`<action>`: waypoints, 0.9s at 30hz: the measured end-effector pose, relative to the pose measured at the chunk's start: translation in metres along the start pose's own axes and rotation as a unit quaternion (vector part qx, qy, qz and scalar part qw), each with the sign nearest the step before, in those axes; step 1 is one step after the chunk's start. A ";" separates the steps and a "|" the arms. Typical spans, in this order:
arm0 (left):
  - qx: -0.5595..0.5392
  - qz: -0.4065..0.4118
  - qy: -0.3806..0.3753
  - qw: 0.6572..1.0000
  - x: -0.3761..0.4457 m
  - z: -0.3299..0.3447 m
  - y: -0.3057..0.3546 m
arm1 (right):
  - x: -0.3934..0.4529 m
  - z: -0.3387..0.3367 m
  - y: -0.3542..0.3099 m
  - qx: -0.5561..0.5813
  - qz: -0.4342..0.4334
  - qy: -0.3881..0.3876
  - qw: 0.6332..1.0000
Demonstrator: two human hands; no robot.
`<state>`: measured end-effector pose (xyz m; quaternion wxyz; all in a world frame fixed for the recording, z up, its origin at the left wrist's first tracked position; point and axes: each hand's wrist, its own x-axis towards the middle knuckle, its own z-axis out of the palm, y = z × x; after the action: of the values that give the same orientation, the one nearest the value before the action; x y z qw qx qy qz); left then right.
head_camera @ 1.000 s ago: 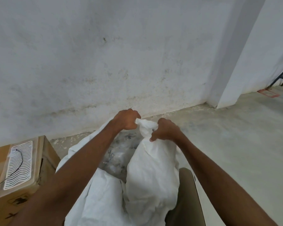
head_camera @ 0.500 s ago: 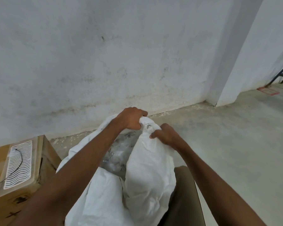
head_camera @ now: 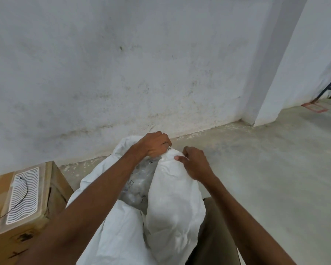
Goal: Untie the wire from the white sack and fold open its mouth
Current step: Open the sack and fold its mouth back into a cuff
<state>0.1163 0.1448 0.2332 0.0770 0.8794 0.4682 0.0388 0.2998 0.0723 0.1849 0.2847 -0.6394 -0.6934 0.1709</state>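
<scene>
Concrete floor [head_camera: 266,169] meets a stained white wall [head_camera: 141,64], with bare floor to the right. Left hand [head_camera: 154,144] and right hand [head_camera: 194,162] both clench the gathered top of the white sack [head_camera: 170,207], which stands directly below them. Clear plastic [head_camera: 137,185] shows in its open mouth. Cardboard box [head_camera: 17,197] sits just left, a thin black wire [head_camera: 22,194] on its top.

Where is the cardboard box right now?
In the head view the cardboard box sits at the lower left, against the wall and just left of the white sack that both hands grip.
</scene>
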 end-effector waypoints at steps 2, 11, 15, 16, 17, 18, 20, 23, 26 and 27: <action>-0.074 0.000 -0.023 0.997 0.002 -0.001 -0.002 | -0.004 0.010 0.006 0.045 -0.024 0.027 0.998; -0.106 0.028 -0.022 0.994 -0.006 0.011 0.003 | -0.019 0.006 0.005 0.389 0.209 -0.074 0.894; 0.035 -0.035 0.024 0.998 0.003 0.013 0.006 | -0.035 0.017 -0.011 0.089 0.096 -0.026 0.991; 0.048 -0.050 0.023 0.997 0.006 0.015 0.005 | -0.036 0.022 -0.012 0.045 0.086 -0.016 0.995; 0.047 -0.063 0.016 0.997 0.008 0.014 0.005 | -0.035 0.027 -0.011 0.034 0.087 -0.006 0.996; 0.037 -0.063 0.005 0.997 0.011 0.014 0.004 | -0.034 0.029 -0.009 0.052 0.093 0.001 0.994; -0.036 -0.047 -0.038 0.998 0.012 0.011 0.002 | -0.032 0.029 -0.003 0.123 0.101 0.009 0.987; -0.154 0.003 -0.092 0.984 0.000 0.001 0.002 | -0.029 0.014 0.003 0.290 0.145 -0.014 0.946; -0.200 0.022 -0.097 0.975 -0.003 0.003 0.010 | -0.032 -0.007 -0.007 0.467 0.218 -0.141 0.845; -0.207 0.020 -0.092 0.974 -0.001 0.006 0.014 | -0.032 -0.011 -0.010 0.486 0.217 -0.169 0.829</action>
<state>0.1282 0.1361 0.2295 0.2994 0.8533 0.4232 0.0554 0.2992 0.0385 0.1936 0.3924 -0.5134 -0.4016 0.6489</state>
